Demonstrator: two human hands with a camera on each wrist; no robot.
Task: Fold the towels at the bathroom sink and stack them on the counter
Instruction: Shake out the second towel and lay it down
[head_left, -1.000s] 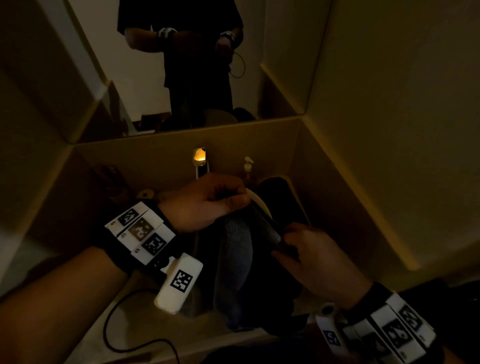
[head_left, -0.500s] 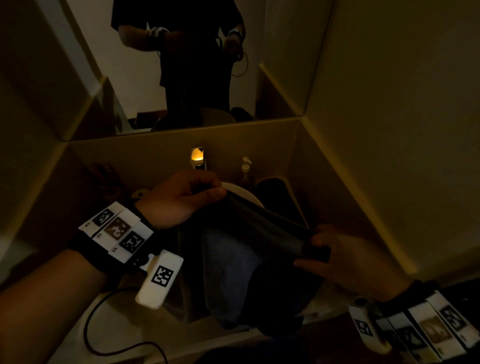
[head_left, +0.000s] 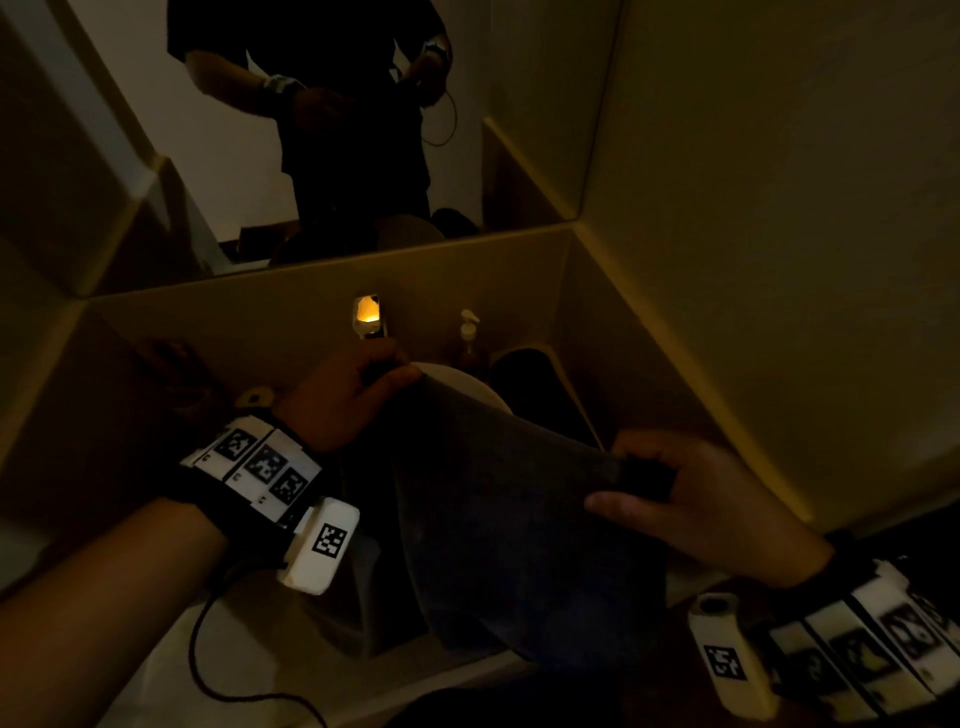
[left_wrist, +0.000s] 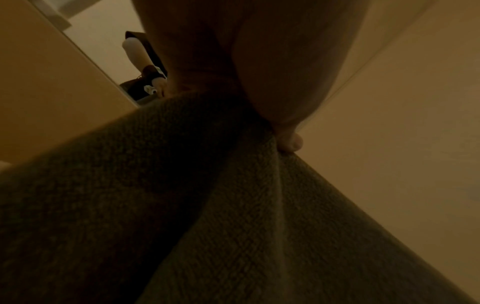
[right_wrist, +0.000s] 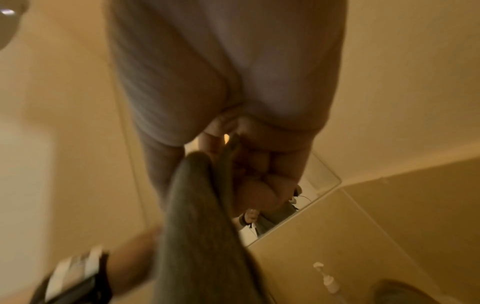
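A dark grey towel (head_left: 498, 525) hangs stretched between both hands above the sink (head_left: 467, 387), its lower part draping toward the counter's front edge. My left hand (head_left: 363, 384) pinches one top corner near the tap; in the left wrist view the towel (left_wrist: 233, 216) bunches under my fingertips (left_wrist: 291, 142). My right hand (head_left: 660, 483) grips the other top corner lower and to the right; the right wrist view shows the towel (right_wrist: 200, 216) clamped between thumb and curled fingers (right_wrist: 259, 185). The room is very dim.
A soap pump bottle (head_left: 469, 338) stands behind the sink, beside a dark pile (head_left: 535, 384) at the right wall. A tap with an orange glow (head_left: 368, 314) sits at the back. A mirror (head_left: 311, 156) is above. A black cable (head_left: 218, 670) trails over the pale counter.
My hands have drawn apart, the right one moving right and toward me, spreading the towel's top edge taut. The left hand keeps its corner near the tap.
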